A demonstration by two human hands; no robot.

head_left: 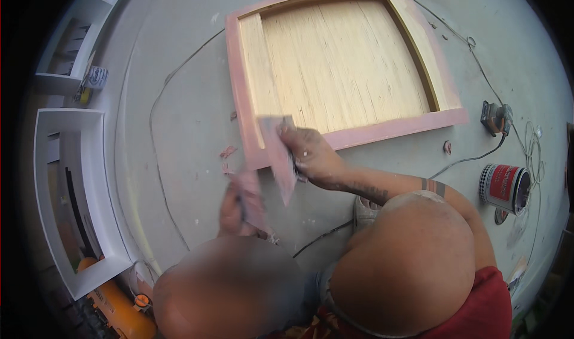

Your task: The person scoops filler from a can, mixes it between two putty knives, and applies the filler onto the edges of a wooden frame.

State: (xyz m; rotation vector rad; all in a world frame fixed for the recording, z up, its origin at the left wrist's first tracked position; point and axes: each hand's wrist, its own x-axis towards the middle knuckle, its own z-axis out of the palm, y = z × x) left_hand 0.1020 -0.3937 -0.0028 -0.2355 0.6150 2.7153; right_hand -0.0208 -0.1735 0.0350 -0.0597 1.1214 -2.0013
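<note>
My right hand point(317, 159) is closed around a putty knife point(278, 162), whose broad blade is coated with pink filler. Beside it, lower and to the left, my left hand point(230, 212) grips a second flat spreader point(252, 200), also smeared pink and slightly blurred. The two blades are close together but look apart. Just beyond them lies a pale wooden panel point(341, 70) with a raised frame. Pink filler point(382, 130) covers the frame's outer edges, and the right hand is over its near left corner.
An orange-and-black sander point(496, 119) sits at the right with its cord. Nearer stands an open red-labelled can point(504, 188). White open box frames point(89, 153) line the left, above an orange tank point(122, 309). Cables point(158, 100) cross the grey floor; pink scraps point(228, 152) lie by the panel.
</note>
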